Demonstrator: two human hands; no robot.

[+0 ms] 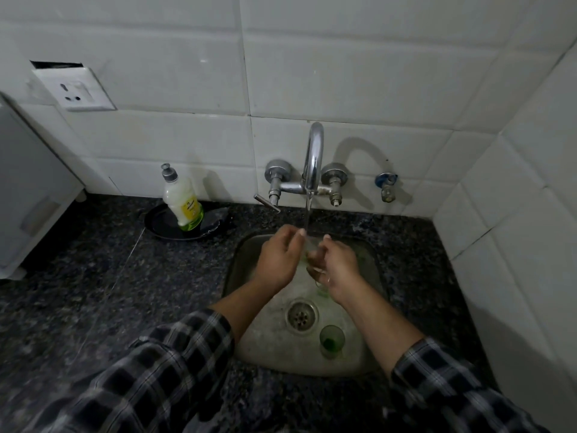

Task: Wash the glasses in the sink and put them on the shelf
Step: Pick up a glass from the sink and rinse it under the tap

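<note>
Both my hands are over the steel sink (249,348), under water running from the chrome tap (313,157). My right hand (335,270) grips a small clear glass (310,250) that is mostly hidden between the hands. My left hand (279,259) has its fingers curled at the glass's rim; how it holds the glass is blurred. A green-tinted glass (331,339) stands upright in the basin, right of the drain (301,314). Another green-tinted glass (323,292) shows partly under my right wrist. No shelf is in view.
A bottle of dish liquid (182,201) stands on a black plate (162,225) on the dark granite counter (93,292), left of the sink. A white appliance (28,195) stands at the far left. Tiled walls close in behind and to the right.
</note>
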